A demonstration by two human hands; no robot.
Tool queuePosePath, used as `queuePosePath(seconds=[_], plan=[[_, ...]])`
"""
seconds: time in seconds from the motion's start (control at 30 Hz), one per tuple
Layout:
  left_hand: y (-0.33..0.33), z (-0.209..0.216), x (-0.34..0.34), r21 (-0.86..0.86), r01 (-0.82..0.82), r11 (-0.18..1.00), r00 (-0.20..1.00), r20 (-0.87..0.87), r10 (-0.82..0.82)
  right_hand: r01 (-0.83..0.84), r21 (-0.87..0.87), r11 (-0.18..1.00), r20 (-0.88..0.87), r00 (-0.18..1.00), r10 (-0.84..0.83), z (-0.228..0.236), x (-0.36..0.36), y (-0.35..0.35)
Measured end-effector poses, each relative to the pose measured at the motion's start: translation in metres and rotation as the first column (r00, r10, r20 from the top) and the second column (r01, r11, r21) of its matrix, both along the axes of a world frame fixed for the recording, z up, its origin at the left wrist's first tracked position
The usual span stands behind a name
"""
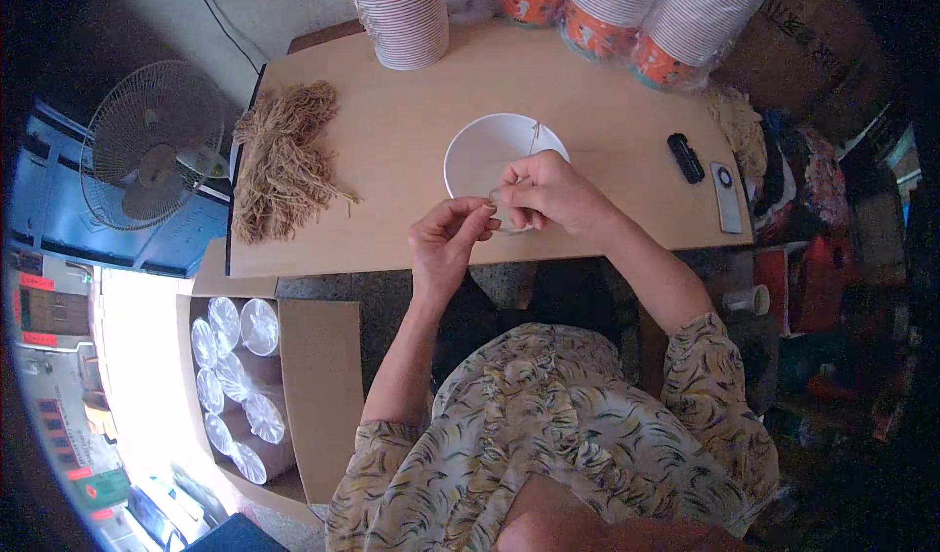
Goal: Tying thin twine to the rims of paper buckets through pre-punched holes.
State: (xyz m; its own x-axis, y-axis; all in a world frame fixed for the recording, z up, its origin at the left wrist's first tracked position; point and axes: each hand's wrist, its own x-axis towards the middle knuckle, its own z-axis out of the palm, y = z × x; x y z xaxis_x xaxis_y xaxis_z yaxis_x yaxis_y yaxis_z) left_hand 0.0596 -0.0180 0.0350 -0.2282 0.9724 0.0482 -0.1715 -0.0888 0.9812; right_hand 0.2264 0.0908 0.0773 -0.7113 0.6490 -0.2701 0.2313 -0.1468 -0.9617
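A white paper bucket stands near the front middle of the table, its mouth facing up. A short piece of twine hangs at its far right rim. My left hand is closed in a pinch at the bucket's near left side. My right hand is closed too, in front of the bucket, and covers part of its rim. The fingertips of both hands almost meet. Whatever they pinch is too small to make out. To the left lies a large bundle of tan twine strands.
Tall stacks of nested paper buckets stand along the table's back. A black clip-like object and a pale phone-like device lie at right. A fan stands at left. An open carton holds several plastic-wrapped stacks.
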Motion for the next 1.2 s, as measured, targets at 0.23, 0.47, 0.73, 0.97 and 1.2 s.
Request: queuePosePath(seconds=[0.23, 0.47, 0.73, 0.97, 1.2], plan=[[0.001, 0.005, -0.002, 0.014, 0.025, 1.000, 0.998, -0.056, -0.025, 0.028, -0.073, 0.997, -0.046, 0.998, -0.032, 0.001, -0.002, 0.003], [0.002, -0.001, 0.000, 0.122, -0.007, 0.992, 0.962, -0.272, 0.040, -0.023, -0.080, 0.997, -0.009, 1.000, 0.022, 0.004, -0.002, 0.004], [0.001, 0.002, 0.003, 0.168, -0.089, 0.982, 0.932, -0.334, 0.141, -0.028, -0.113, 0.993, 0.004, 1.000, 0.029, 0.002, -0.004, 0.006], [0.001, 0.003, 0.001, 0.277, -0.078, 0.958, 0.839, -0.501, 0.213, -0.042, -0.110, 0.993, -0.006, 0.999, 0.041, 0.002, -0.006, 0.007], [0.002, 0.014, -0.005, -0.030, -0.012, 0.999, 0.997, -0.070, 0.009, 0.080, 0.083, 0.993, 0.000, 0.997, -0.080, 0.000, -0.004, 0.004]])
